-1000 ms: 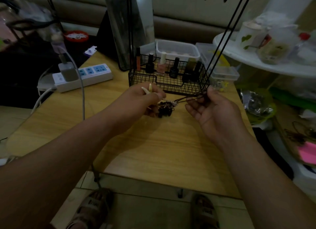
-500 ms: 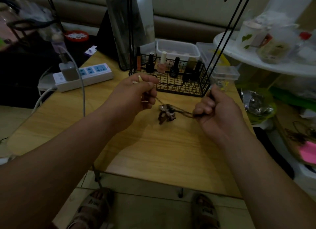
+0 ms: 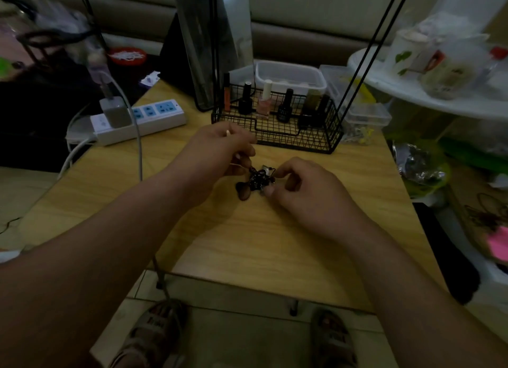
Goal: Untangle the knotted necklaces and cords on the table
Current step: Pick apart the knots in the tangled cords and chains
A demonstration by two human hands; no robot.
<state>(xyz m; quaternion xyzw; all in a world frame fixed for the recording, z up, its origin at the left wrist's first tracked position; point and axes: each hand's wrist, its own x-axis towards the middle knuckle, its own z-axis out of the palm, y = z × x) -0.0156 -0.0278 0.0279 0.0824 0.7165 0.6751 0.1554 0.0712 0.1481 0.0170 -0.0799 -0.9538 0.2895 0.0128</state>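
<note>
Change: left hand (image 3: 220, 150) and right hand (image 3: 305, 191) have drawn together since half a second ago, closing on the tangle (image 3: 257, 179).
Tangle: dark beaded clump with thin looping cords, between the hands over the table (image 3: 261, 244), a pale wood-grain top.
Drop: smooth, rounded brown pendant (image 3: 243, 190) at its lower left.
Left grip: curled fingers pinch a strand.
Right grip: thumb and curled fingers pinch the clump.
Behind: rectangular black wire basket (image 3: 275, 136).

You worked in dim light; the wooden table (image 3: 275, 244) was softly lit, and your forearms (image 3: 123, 230) threw faint shadows on it. The tangled cords (image 3: 257, 179) showed only as a dark, blurred clump. The left background was near black, edges bowed, details smeared.
</note>
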